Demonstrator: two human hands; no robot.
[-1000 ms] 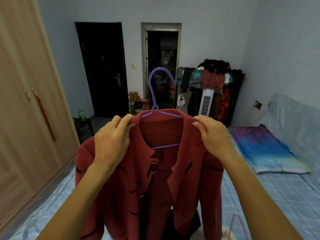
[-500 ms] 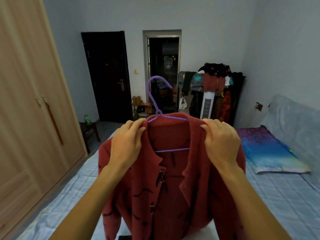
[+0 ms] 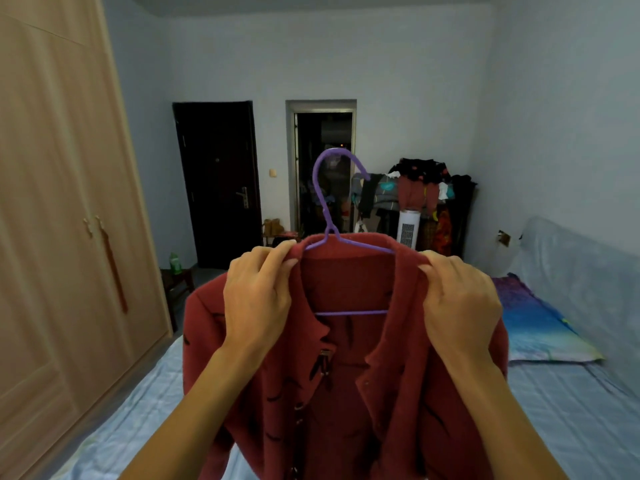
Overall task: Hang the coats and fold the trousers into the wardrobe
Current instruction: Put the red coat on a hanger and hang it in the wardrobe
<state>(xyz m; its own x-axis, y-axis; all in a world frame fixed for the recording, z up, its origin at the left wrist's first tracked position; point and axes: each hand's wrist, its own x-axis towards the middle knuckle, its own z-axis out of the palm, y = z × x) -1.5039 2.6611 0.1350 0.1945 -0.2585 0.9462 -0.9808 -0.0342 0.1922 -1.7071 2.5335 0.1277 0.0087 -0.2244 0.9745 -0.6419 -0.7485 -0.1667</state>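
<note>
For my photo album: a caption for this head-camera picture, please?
Left hand and right hand hold a red coat on a purple hanger over the bed.

Red coat (image 3: 391, 410) w/ black marks, front open, upright on purple hanger (image 3: 351, 312), wardrobe (image 3: 52, 237) doors shut, left.

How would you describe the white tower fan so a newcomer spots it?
Find the open doorway in the far wall, then the rack piled with clothes to its right. The tower fan stands in front of that rack, its base hidden by the red coat. It is the only slim white column with a slatted grille among dark and red garments.
</note>
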